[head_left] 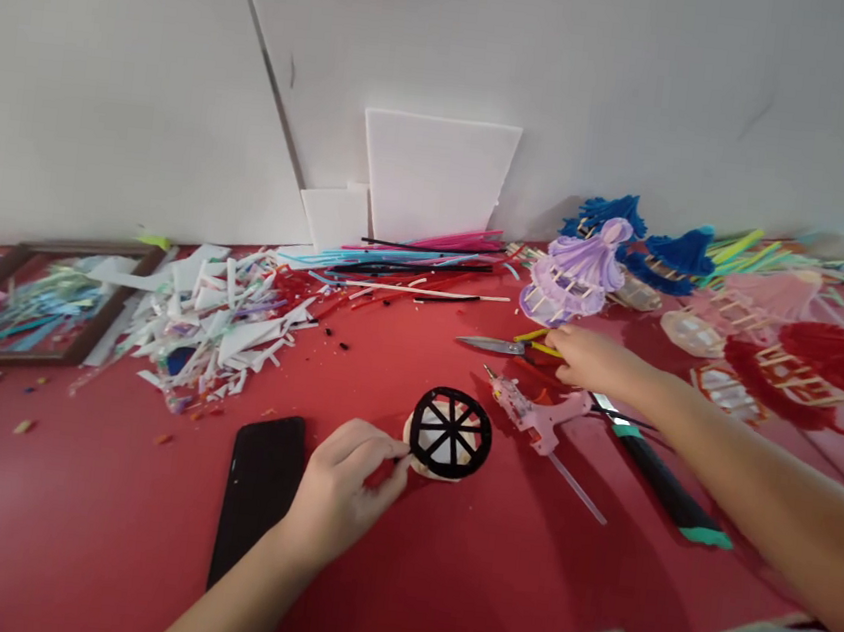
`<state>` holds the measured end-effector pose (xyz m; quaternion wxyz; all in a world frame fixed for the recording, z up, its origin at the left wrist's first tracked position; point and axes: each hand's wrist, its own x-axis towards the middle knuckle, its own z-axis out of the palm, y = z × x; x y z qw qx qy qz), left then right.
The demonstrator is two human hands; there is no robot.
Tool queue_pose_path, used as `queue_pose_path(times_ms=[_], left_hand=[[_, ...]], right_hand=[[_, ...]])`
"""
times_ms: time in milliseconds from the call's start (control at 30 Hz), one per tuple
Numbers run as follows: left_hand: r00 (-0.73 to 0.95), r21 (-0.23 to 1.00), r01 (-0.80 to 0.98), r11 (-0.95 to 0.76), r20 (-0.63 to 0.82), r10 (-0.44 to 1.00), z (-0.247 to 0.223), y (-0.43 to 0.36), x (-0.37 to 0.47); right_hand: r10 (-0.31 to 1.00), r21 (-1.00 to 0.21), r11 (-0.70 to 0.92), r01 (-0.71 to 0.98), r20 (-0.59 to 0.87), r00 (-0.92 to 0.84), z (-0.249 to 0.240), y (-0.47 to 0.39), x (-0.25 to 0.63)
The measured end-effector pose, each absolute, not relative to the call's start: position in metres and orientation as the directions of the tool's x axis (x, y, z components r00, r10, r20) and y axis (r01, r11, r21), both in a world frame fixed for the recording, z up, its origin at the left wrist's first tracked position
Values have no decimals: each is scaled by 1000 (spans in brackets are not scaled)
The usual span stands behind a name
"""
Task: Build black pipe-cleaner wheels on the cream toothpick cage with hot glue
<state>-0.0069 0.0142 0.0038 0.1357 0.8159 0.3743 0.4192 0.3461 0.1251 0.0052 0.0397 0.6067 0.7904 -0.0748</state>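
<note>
My left hand (350, 490) pinches the left edge of a black spoked wheel (451, 432), which looks fuzzy. Under the wheel lies a pale round base, mostly covered by it. Farther off on the right, my right hand (590, 361) has its fingers closed at the yellow handles of a pair of scissors (490, 344), whose blades point left on the table. A pink glue gun (532, 413) with a clear glue stick lies between the wheel and my right forearm.
On the red table (380, 573) are a black phone (260, 490), a black-and-teal cutter (661, 482), a heap of white scraps (225, 326) and bundled pipe cleaners (404, 264). Small fuzzy dress-like crafts, including a purple one (581, 272), stand right; white boards (437, 177) lean behind.
</note>
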Motion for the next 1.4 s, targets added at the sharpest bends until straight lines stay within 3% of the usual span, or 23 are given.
queue_pose_path(times_ms=[300, 500, 700, 767, 933, 1100, 1300, 1400], left_hand=[[354, 535, 503, -679, 590, 726, 4, 12, -4], [346, 569, 502, -652, 558, 754, 3, 10, -4], [356, 563, 504, -655, 555, 752, 5, 11, -4], [354, 553, 514, -656, 559, 749, 5, 11, -5], [346, 515, 547, -660, 579, 738, 2, 12, -7], [340, 467, 609, -641, 577, 743, 2, 15, -9], [387, 407, 682, -607, 503, 773, 15, 16, -10], [379, 400, 710, -580, 476, 793, 18, 13, -11]], right_hand=[[965, -13, 262, 965, 24, -262, 28, 108, 350], [978, -133, 157, 979, 161, -135, 41, 61, 335], [991, -320, 126, 939, 79, -106, 35, 1, 291], [999, -374, 32, 927, 45, -16, 27, -19, 277], [967, -411, 62, 910, 250, 46, 2, -56, 257], [940, -326, 168, 930, 337, -52, -12, -72, 245], [941, -258, 293, 921, 246, -231, -3, -65, 270], [942, -225, 274, 935, 256, -215, -1, -40, 299]])
